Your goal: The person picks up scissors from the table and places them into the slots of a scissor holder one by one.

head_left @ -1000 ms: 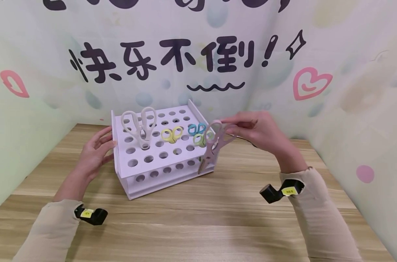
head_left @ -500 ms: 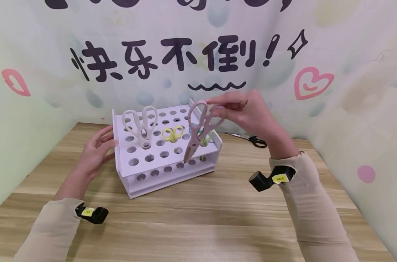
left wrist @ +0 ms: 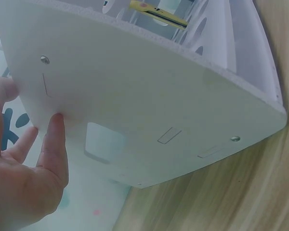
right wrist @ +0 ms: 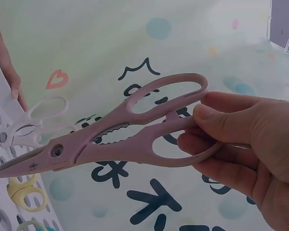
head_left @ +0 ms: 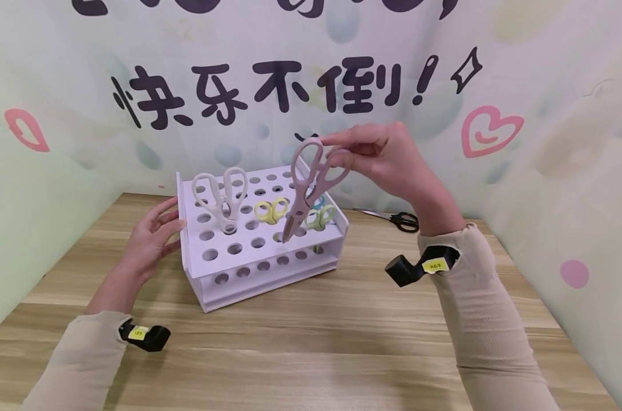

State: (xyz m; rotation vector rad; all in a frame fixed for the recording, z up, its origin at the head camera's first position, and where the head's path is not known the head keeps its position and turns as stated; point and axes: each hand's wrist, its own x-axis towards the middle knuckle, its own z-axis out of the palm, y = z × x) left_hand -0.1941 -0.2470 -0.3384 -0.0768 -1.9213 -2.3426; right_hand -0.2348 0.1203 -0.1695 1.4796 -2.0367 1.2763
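My right hand point(head_left: 388, 157) pinches the handles of pink kitchen scissors point(right wrist: 106, 139) between thumb and fingers. Their blades point down and left above the front rows of a white rack point(head_left: 223, 264) full of round holes. The left hand point(head_left: 149, 240) touches the rack's left side panel point(left wrist: 135, 106) with its fingertips, the fingers fairly straight. White kitchen scissors point(head_left: 230, 221) stand in the rack at left, handles up. Yellow scissors point(head_left: 272, 217) sit mid-rack, with green scissors point(head_left: 318, 220) at the right. Blue scissors point(head_left: 318, 202) are partly hidden behind the pink pair.
Scissors with black handles point(head_left: 394, 217) lie on the wooden table point(head_left: 311, 354) behind the rack's right side, near the right forearm. A printed backdrop point(head_left: 270, 34) rises just behind the rack and along both sides of the table.
The right hand has lifted the pink scissors up and left, from beside the rack's right end to above its front rows. The black-handled scissors have come into view. The left hand stays put.
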